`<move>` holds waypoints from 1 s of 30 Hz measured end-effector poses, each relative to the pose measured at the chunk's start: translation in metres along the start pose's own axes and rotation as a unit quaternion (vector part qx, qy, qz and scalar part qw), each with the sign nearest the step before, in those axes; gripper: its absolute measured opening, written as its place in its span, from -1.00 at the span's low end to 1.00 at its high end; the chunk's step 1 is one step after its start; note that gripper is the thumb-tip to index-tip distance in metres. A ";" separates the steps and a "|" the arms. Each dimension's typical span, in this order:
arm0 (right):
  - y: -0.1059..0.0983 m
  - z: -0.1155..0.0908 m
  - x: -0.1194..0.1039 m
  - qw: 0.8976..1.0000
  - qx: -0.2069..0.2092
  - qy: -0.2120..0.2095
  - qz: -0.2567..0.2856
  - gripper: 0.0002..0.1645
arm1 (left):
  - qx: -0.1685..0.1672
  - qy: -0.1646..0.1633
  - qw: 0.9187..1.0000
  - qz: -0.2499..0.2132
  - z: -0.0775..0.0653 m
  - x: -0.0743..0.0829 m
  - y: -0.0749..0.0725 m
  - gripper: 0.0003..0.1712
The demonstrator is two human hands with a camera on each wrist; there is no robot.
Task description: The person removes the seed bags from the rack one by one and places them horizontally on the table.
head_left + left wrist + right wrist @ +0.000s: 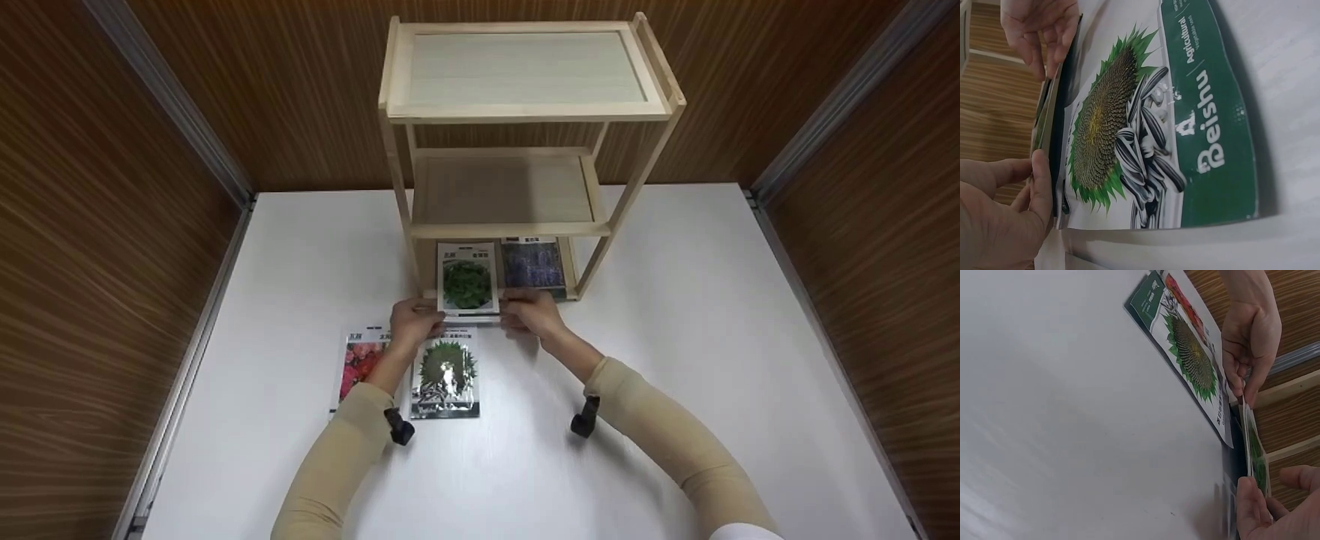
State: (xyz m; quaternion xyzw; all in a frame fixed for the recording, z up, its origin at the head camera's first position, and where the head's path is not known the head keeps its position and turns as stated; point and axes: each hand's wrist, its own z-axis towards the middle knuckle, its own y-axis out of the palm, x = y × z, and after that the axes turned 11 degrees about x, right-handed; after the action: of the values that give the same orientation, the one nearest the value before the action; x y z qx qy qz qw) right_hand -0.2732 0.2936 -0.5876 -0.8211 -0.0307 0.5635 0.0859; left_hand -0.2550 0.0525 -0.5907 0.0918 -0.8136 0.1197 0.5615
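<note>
A seed packet with a leafy green vegetable picture [468,281] lies at the front of the rack's bottom shelf, its lower end at the shelf edge. My left hand [415,321] pinches its near left corner between thumb and fingers, as the left wrist view also shows. At the near right corner my right hand [534,311] holds the packet's edge, thumb and fingers on either side of it in the right wrist view. Just in front, a sunflower seed packet [1100,118] with a green band lies flat on the table, below the left hand.
A wooden three-tier rack [517,112] stands against the back wall. A purple-flower seed packet [534,264] lies on its bottom shelf, right of the held one. Left of the sunflower packet, a red-flower seed packet [361,363] is partly covered by the left forearm.
</note>
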 end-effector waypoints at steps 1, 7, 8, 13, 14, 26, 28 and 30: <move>0.000 0.000 0.001 1.000 0.001 0.000 0.002 -0.50 | 0.000 -0.001 1.000 -0.001 0.000 0.000 0.000 -0.60; 0.002 -0.001 0.005 1.000 0.005 0.006 0.009 -0.51 | -0.003 -0.025 1.000 0.001 -0.002 -0.002 -0.003 -0.57; 0.003 -0.002 0.005 1.000 0.005 0.007 0.011 -0.51 | -0.003 -0.029 1.000 0.001 -0.003 -0.003 -0.004 -0.57; 0.006 -0.002 0.007 0.999 0.003 0.015 0.032 -0.51 | -0.006 -0.035 0.999 -0.010 -0.005 -0.006 -0.006 -0.55; 0.006 -0.002 0.007 0.999 0.001 0.018 0.037 -0.51 | -0.006 -0.034 0.999 -0.015 -0.006 -0.007 -0.006 -0.55; 0.011 -0.001 0.013 0.995 0.000 0.038 0.093 -0.49 | -0.011 -0.035 0.999 -0.017 -0.013 -0.010 -0.009 -0.59; 0.011 -0.002 0.013 0.996 -0.001 0.039 0.086 -0.48 | -0.015 -0.037 0.999 -0.014 -0.014 -0.012 -0.009 -0.59; 0.011 -0.002 0.012 0.997 0.001 0.037 0.074 -0.47 | -0.018 -0.036 0.999 -0.012 -0.015 -0.013 -0.009 -0.60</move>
State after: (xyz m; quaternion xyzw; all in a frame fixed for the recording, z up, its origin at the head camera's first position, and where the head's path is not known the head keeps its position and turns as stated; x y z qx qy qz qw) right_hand -0.2671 0.2844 -0.6000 -0.8414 0.0334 0.5375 0.0460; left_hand -0.2347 0.0485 -0.5968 0.0957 -0.8341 0.0947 0.5350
